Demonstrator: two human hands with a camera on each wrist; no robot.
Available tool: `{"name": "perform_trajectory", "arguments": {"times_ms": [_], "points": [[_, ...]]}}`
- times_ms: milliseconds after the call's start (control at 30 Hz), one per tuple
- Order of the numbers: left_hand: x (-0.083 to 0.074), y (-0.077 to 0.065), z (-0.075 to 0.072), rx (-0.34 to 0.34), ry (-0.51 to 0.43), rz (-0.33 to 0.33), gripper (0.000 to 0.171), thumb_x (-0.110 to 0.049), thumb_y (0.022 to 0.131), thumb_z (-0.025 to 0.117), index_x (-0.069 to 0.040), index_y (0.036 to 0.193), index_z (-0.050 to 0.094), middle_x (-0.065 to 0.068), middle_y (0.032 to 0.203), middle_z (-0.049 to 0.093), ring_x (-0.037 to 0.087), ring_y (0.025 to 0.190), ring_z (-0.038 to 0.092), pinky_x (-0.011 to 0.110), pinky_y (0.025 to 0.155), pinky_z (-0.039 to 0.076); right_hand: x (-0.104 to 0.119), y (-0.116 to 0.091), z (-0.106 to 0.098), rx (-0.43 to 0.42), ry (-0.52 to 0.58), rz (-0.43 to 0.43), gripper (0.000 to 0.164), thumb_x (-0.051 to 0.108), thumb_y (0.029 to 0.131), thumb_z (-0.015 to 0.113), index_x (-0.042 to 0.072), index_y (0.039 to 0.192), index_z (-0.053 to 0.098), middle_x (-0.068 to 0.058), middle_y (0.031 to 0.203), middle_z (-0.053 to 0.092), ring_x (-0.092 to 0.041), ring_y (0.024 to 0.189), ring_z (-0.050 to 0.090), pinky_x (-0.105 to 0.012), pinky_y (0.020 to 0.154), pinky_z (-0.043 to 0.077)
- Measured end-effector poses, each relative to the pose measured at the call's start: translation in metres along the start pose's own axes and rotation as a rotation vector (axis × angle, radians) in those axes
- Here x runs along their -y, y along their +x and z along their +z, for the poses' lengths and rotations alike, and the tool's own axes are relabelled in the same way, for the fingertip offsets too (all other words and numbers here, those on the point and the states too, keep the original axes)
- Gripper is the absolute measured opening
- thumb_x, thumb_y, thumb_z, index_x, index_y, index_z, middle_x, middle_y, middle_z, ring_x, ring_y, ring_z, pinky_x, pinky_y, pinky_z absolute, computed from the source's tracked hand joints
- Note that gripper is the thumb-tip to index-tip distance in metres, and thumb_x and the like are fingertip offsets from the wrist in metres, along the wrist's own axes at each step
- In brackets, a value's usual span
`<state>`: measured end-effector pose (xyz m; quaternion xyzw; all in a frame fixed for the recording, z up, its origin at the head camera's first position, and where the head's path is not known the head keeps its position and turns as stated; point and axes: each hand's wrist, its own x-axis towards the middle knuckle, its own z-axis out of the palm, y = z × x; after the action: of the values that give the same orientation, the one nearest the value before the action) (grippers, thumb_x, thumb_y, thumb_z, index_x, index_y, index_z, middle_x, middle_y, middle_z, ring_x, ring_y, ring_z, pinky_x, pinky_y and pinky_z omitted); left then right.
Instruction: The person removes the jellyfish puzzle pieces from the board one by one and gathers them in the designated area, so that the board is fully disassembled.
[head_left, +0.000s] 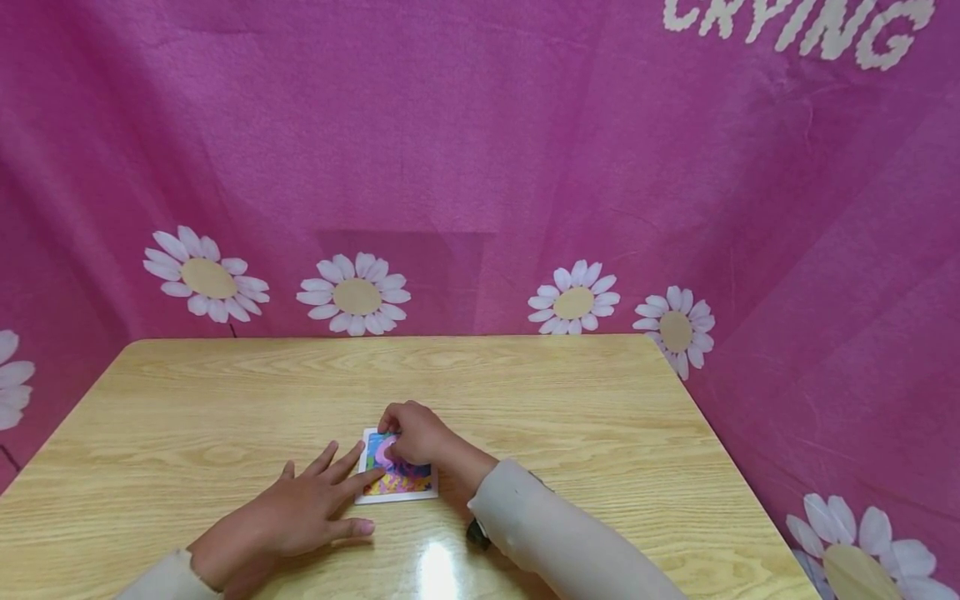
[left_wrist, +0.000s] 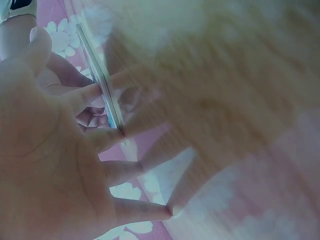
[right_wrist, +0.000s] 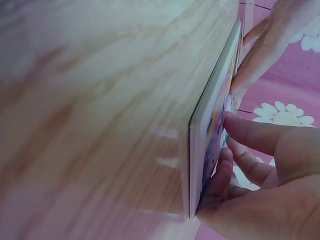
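A small picture puzzle [head_left: 397, 497] with a white border lies flat on the table, showing blue, pink and yellow colours. My left hand [head_left: 303, 508] has its fingers spread at the puzzle's left side, some fingertips touching its edge and face. Over the upper part of the picture, my right hand [head_left: 422, 433] curls its thumb and fingers in a pinch at a pink puzzle piece [head_left: 383, 451]. The right wrist view shows the thumb and fingertips against the puzzle's face; the fingers partly hide the piece.
The wood-grain table [head_left: 570, 400] reaches back to a pink cloth [head_left: 480, 167] printed with white daisies. A dark object [head_left: 477, 534] shows beneath the right sleeve [head_left: 555, 525].
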<state>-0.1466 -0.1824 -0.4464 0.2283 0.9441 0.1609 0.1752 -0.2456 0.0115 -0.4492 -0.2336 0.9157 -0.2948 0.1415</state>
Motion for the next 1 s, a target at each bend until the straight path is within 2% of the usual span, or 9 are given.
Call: {"name": "perform_trajectory", "arguments": {"times_ms": [233, 500, 767, 1000], "points": [[-0.0005, 0.0004, -0.0004, 0.004, 0.007, -0.003, 0.079, -0.075, 0.093, 0.052, -0.035, 0.160, 0.038, 0.008, 0.172, 0.018, 0.049, 0.155, 0.015, 0.089, 0.100, 0.016, 0.0017, -0.0003, -0.0021, 0.006, 0.044, 0.016, 0.026, -0.002, 0.083, 0.080, 0.011, 0.101, 0.068, 0.002, 0.095, 0.062, -0.009, 0.086, 0.053, -0.023, 0.082, 0.048], [-0.0005, 0.0001, 0.0000, -0.011, 0.006, 0.008, 0.079, -0.075, 0.092, 0.053, -0.035, 0.160, 0.040, 0.009, 0.172, 0.021, 0.050, 0.154, 0.017, 0.089, 0.099, 0.016, -0.0013, -0.0002, -0.0015, 0.005, 0.056, 0.013, 0.029, -0.010, 0.087, 0.066, 0.011, 0.106, 0.074, 0.001, 0.100, 0.068, -0.011, 0.091, 0.057, -0.029, 0.092, 0.050], [0.0007, 0.0000, 0.0011, -0.011, -0.001, -0.008, 0.078, -0.075, 0.092, 0.052, -0.037, 0.159, 0.040, 0.007, 0.172, 0.019, 0.047, 0.156, 0.014, 0.088, 0.102, 0.014, -0.0027, 0.0005, -0.0007, -0.012, 0.031, -0.016, 0.026, -0.009, 0.087, 0.068, 0.012, 0.102, 0.074, 0.002, 0.097, 0.068, -0.010, 0.092, 0.058, -0.027, 0.091, 0.050], [-0.0004, -0.0006, 0.0005, -0.017, 0.000, 0.003, 0.079, -0.075, 0.092, 0.053, -0.035, 0.159, 0.041, 0.009, 0.172, 0.021, 0.049, 0.155, 0.016, 0.089, 0.101, 0.015, -0.0049, 0.0021, -0.0008, -0.014, 0.168, 0.041, 0.020, -0.003, 0.089, 0.072, 0.013, 0.101, 0.075, 0.002, 0.101, 0.072, -0.013, 0.099, 0.063, -0.033, 0.094, 0.051]]}}
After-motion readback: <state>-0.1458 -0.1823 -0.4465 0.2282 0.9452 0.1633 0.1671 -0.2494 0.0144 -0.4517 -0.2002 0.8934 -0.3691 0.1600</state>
